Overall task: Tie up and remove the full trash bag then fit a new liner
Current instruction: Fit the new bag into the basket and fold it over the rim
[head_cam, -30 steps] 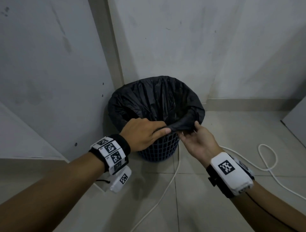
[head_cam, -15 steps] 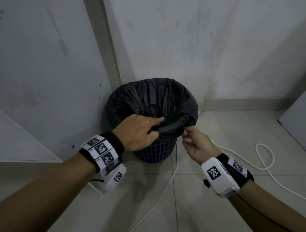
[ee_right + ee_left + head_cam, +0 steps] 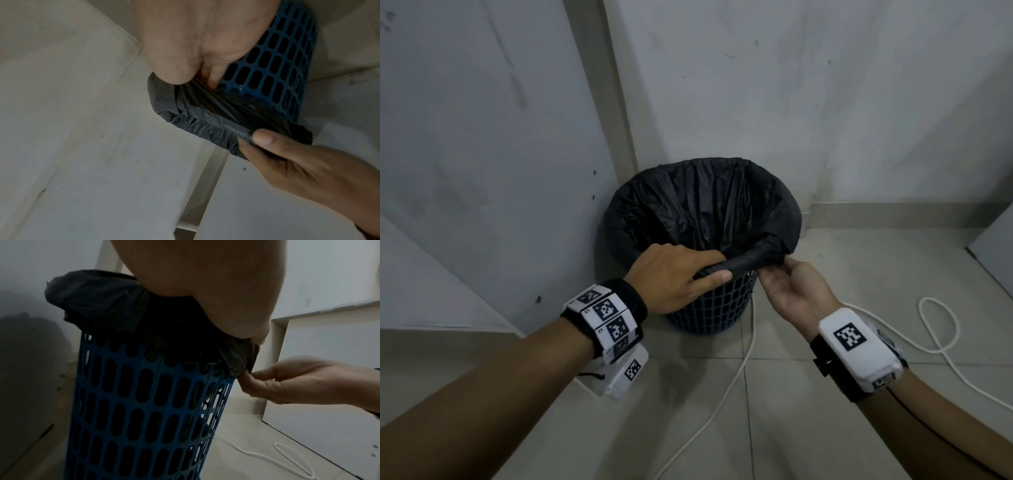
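Blue slotted plastic bin (image 3: 714,310), round, stood on the tiled floor (image 3: 774,411) in a wall corner. Black crinkled bag (image 3: 702,209) lined it, its near edge rolled into a band running left to right between the hands. Left hand (image 3: 674,277) gripped the band from above; right hand (image 3: 789,287) pinched its right end from below. White cable (image 3: 941,346) looped nearby.
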